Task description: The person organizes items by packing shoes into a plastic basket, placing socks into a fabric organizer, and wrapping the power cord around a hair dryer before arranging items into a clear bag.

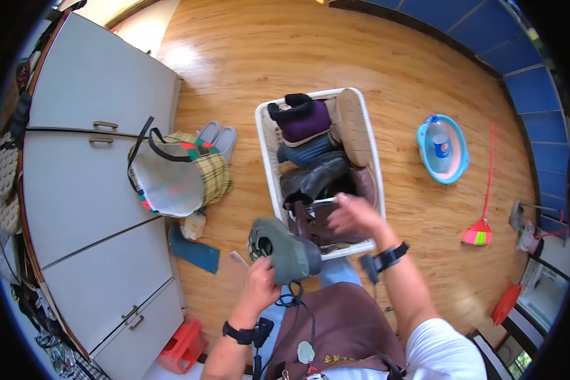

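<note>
My left hand (261,283) is closed on the edge of a dark green shoe (286,250), which hangs tilted just outside the near left corner of a white basket (267,152). Over the near right part of that basket is my right hand (356,217), fingers apart and slightly blurred, holding nothing. Inside the basket lie several shoes: a purple boot (305,120) with a black lining, a shoe with its tan sole (353,126) showing, a black shoe (316,179) and brown shoes (326,227) under my right hand.
Left of the basket stand a plaid bag (215,177), grey slippers (223,139) and grey cabinets (95,190). A red stool (182,347) is at the lower left. On the right are a blue basin (461,142) holding a bottle (439,140), and a red broom (478,231).
</note>
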Demonstrator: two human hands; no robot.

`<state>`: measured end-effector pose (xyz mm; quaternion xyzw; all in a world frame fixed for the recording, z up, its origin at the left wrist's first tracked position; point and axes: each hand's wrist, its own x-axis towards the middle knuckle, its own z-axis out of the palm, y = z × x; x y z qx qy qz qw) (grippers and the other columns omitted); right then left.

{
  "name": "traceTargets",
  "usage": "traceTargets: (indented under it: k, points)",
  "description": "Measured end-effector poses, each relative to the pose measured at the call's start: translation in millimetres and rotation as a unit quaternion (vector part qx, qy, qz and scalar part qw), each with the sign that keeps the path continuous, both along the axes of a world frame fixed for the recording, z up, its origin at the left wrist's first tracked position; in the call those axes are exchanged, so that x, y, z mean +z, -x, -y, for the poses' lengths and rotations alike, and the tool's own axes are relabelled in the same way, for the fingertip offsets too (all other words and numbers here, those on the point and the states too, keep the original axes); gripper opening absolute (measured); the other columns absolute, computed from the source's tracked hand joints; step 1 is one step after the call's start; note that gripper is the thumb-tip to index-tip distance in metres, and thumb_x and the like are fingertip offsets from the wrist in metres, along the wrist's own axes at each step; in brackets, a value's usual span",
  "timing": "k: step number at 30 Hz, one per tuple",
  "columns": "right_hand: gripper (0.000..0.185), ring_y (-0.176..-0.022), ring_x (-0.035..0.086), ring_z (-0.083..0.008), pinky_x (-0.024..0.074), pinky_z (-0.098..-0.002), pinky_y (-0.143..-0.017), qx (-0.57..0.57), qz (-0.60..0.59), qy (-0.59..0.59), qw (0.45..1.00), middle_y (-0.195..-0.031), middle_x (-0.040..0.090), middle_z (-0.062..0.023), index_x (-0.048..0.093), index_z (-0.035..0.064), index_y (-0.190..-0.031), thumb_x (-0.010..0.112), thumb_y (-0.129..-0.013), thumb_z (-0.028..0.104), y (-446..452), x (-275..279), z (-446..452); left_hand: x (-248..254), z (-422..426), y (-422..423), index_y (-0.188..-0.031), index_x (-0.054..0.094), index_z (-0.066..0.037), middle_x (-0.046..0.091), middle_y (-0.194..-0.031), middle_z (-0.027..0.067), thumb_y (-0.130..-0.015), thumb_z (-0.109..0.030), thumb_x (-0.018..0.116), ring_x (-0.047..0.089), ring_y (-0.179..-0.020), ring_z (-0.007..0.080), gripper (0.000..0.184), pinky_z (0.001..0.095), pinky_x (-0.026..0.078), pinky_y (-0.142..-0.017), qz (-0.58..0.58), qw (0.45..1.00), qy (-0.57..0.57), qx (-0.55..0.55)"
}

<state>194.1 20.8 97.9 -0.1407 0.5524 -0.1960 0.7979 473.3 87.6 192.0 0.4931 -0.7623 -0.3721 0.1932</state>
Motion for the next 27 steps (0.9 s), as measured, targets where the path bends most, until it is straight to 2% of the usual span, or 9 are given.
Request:
traceTargets:
  k: [2,5,7,9,12,13,15,22,27]
  points:
    - [0.092,-0.107,0.055,-0.0308,0.0459,-0.0464,-0.088,-0.034,0.252,-0.124,0.959,-0.121,0.05,-0.024,0.026,0.0029,-0.14,0.038,-0.08,0.071,-34,6,-37,10,21,13,-0.084,0.063,-0.005,0.059,-0.089,0.008,-0.06,0.002,0.06,0.055,-0.077,0.0293,0.025,0.0366,0.048,-0.065,0.006,0.998,0.002,-0.061]
    - [0.071,-0.108,0.054,-0.0235,0.0432,-0.0366,-0.094,-0.201,0.269,-0.045,0.941,-0.122,0.054,-0.0127,0.04,0.0015,-0.132,0.041,-0.088,0.058,-66,45,-39,3,38,25,-0.086,0.061,-0.005,0.057,-0.102,0.0054,-0.057,0.004,0.058,0.054,-0.087,0.0292,0.03,0.0372,0.05,-0.069,0.019,0.989,-0.011,-0.143]
    - [0.056,-0.105,0.056,-0.0216,0.0461,-0.0339,-0.091,-0.301,0.3,-0.054,0.904,-0.12,0.055,-0.0127,0.042,0.0017,-0.129,0.05,-0.09,0.041,-67,38,-33,-4,48,30,-0.089,0.06,-0.004,0.055,-0.111,0.0073,-0.057,0.002,0.059,0.053,-0.095,0.0299,0.032,0.0363,0.05,-0.075,-0.014,0.984,0.016,-0.177]
    - [0.059,-0.104,0.056,-0.0217,0.047,-0.0333,-0.088,-0.197,0.116,0.078,0.97,-0.119,0.054,-0.0149,0.036,-0.0001,-0.133,0.055,-0.089,0.035,-59,31,-12,-16,51,26,-0.093,0.058,-0.003,0.051,-0.121,0.0106,-0.061,0.002,0.06,0.049,-0.107,0.032,0.033,0.0368,0.048,-0.086,-0.017,0.981,-0.014,-0.193]
    - [0.081,-0.095,0.058,-0.0298,0.0486,-0.0388,-0.082,-0.102,-0.148,0.253,0.951,-0.107,0.056,-0.019,0.026,0.0012,-0.139,0.066,-0.079,0.037,-66,15,28,-30,33,15,-0.112,0.053,-0.002,0.046,-0.128,0.0163,-0.072,-0.002,0.061,0.045,-0.116,0.0346,0.04,0.04,0.041,-0.095,-0.027,0.993,-0.07,-0.096]
    - [0.081,-0.095,0.058,-0.0298,0.0486,-0.0388,-0.082,-0.099,-0.149,0.251,0.951,-0.107,0.056,-0.019,0.026,0.0012,-0.139,0.066,-0.079,0.037,-70,6,38,-37,23,6,-0.112,0.053,-0.002,0.046,-0.128,0.0163,-0.072,-0.002,0.061,0.045,-0.116,0.0346,0.04,0.04,0.041,-0.095,-0.028,0.993,-0.072,-0.094]
    - [0.092,-0.094,0.055,-0.0369,0.0475,-0.0423,-0.082,0.11,-0.493,0.276,0.818,-0.106,0.051,-0.0213,0.023,0.0081,-0.141,0.071,-0.07,0.04,-96,10,65,-55,1,-13,-0.117,0.052,-0.002,0.047,-0.128,0.0167,-0.075,-0.004,0.06,0.047,-0.114,0.0335,0.043,0.039,0.042,-0.093,0.021,0.994,-0.109,0.01]
    - [0.104,-0.094,0.048,-0.0375,0.046,-0.0417,-0.079,0.16,-0.607,0.311,0.714,-0.102,0.042,-0.0208,0.013,0.0172,-0.143,0.078,-0.064,0.031,-183,-96,88,-99,-55,-65,-0.107,0.06,-0.001,0.061,-0.105,0.0169,-0.079,-0.009,0.059,0.058,-0.097,0.0338,0.029,0.0382,0.047,-0.084,0.024,0.966,-0.188,0.178]
    - [0.095,-0.086,0.05,-0.0346,0.0481,-0.0386,-0.071,0.244,-0.626,0.373,0.64,-0.094,0.042,-0.018,0.022,0.0224,-0.142,0.077,-0.065,0.025,-190,-83,83,-114,-71,-89,-0.102,0.062,-0.001,0.062,-0.095,0.0165,-0.08,-0.011,0.058,0.06,-0.085,0.0332,0.024,0.0379,0.049,-0.074,-0.001,0.937,-0.26,0.232]
